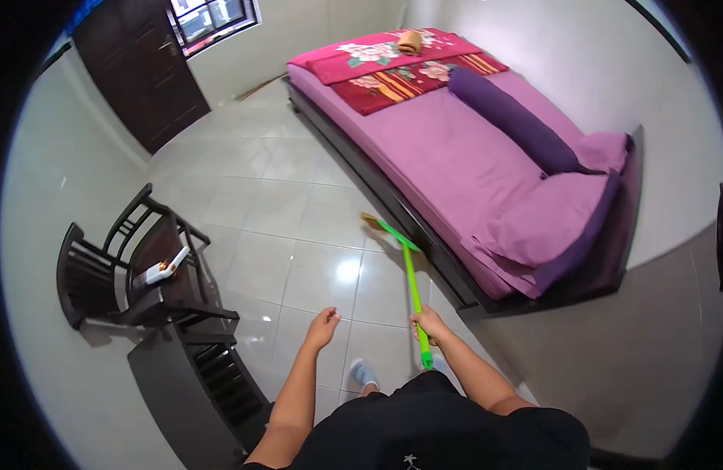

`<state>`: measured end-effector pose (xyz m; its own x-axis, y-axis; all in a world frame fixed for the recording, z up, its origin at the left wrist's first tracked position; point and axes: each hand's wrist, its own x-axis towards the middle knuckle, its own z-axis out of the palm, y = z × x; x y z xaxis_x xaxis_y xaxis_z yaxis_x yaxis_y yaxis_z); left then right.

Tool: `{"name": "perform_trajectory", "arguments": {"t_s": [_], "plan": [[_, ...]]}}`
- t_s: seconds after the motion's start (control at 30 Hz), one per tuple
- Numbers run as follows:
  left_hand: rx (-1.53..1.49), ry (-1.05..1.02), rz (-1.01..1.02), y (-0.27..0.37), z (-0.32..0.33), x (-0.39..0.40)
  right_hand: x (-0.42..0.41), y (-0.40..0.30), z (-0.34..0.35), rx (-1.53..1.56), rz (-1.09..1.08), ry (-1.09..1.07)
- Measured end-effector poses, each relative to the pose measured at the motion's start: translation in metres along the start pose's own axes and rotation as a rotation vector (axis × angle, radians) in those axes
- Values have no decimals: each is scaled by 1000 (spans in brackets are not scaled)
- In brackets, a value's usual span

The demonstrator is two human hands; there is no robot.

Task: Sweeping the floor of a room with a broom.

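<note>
My right hand (430, 326) is closed around the green handle of a broom (413, 276), near the handle's lower end in the picture. The broom's head, with a green top and brownish bristles (370, 220), rests at the floor beside the dark bed frame (385, 197). My left hand (323, 329) hangs over the tiled floor (261, 211), holding nothing, its fingers loosely curled.
At the right stands a bed with a pink sheet (432, 158), a purple bolster (508, 117) and a folded floral blanket (361, 70). Dark wooden chairs (144, 241) and a dark bench-like piece of furniture (179, 382) are at the left. A brown door (132, 64) is at the back.
</note>
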<state>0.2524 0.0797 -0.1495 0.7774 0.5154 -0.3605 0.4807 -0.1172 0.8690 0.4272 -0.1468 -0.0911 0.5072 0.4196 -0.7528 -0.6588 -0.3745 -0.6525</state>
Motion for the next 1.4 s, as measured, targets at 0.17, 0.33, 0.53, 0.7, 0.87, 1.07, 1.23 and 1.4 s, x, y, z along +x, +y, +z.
{"name": "perform_trajectory", "arguments": {"t_s": [0.17, 0.33, 0.53, 0.7, 0.87, 1.07, 1.23, 1.4], "plan": [[-79, 14, -91, 0, 12, -7, 100, -16, -3, 174, 158, -45], [-3, 373, -208, -15, 17, -25, 167, -42, 20, 149, 247, -157], [-196, 771, -369, 31, 60, -23, 193, -105, -9, -191, 304, -716], [-380, 752, -309, 72, 110, -25, 182, -146, -14, -1595, -458, -564], [-442, 955, -377, 65, 137, -68, 111, -162, 24, -1669, -223, -981], [-564, 1255, -513, 66, 177, -110, 86, -44, 20, -2092, -153, -1904], [-613, 1274, -500, 52, 219, -133, 113, 46, -37, -2255, 82, -2114], [-621, 1267, -525, 38, 233, -162, 248, -60, -21, -2564, -479, -2244]]}}
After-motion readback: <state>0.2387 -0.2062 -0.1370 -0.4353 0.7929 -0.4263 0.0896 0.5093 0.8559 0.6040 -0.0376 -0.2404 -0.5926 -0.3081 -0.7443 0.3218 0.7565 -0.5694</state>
